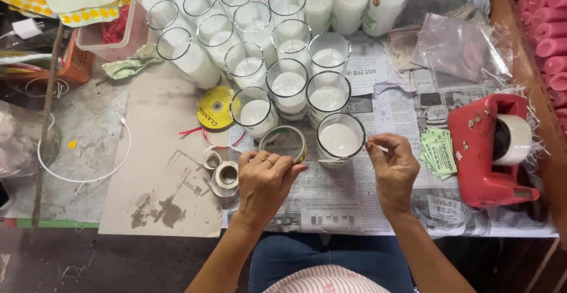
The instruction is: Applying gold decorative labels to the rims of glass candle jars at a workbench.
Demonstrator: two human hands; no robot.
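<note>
My left hand (266, 178) grips a roll of tape (286, 141) with a gold-green edge, just left of a glass candle jar (340, 140) filled with white wax. My right hand (394, 166) pinches the free end of the tape at the jar's right side, and the strip runs around the jar's near wall between my two hands. The jar stands on newspaper (348, 195) at the front of the table.
Several more wax-filled glass jars (288, 86) stand in rows behind. A red tape dispenser (490, 151) sits at right beside green paper slips (438, 151). Small tape rolls (223, 175) and a yellow ribbon spool (215, 107) lie left. Pink candles (552, 45) fill a crate far right.
</note>
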